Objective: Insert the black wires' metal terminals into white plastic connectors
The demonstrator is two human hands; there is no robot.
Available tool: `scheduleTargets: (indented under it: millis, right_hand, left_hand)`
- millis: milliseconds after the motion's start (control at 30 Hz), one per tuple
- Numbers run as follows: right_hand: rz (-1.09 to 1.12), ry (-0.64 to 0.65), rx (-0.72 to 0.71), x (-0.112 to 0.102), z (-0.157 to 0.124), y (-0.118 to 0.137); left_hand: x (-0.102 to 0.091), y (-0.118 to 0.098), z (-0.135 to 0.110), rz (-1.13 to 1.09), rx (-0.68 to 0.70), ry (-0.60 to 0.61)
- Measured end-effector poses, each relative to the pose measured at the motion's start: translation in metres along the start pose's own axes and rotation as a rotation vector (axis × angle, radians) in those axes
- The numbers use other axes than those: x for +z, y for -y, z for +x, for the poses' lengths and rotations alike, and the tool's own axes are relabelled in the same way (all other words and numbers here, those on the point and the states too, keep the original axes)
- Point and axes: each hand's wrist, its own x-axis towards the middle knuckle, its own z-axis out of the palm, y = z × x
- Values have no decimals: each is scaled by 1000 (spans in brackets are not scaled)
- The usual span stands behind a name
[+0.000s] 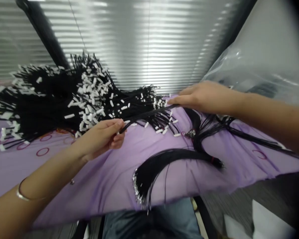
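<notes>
Black cords (pixel 149 114): a slim bunch of thin strands, running almost straight, looking taut!
Lower end: pinched there in the left hand (pixel 109 134), between thumb and fingers.
Upper end: up it slants, reaching the right hand (pixel 201 96) at the fingertips; grip unclear.
Place: over the purple-covered surface (pixel 94 176), across the white-tipped bundle (pixel 139 101).
Strands: blurred together, too fine to count.
</notes>
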Motion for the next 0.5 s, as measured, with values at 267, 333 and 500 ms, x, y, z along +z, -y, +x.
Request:
scheduleTargets:
  millis: [267,333,500]
  right_hand:
    - [-108,152,-129,90,-37,-3]
    - [-6,91,-175,96,-47,20]
    - [333,281,-284,97,-51,80]
  left_hand:
    - [15,52,27,-252,-177,-250]
    - [12,59,27,-256,-164,-273]
    - [1,75,27,-250,-141,-284]
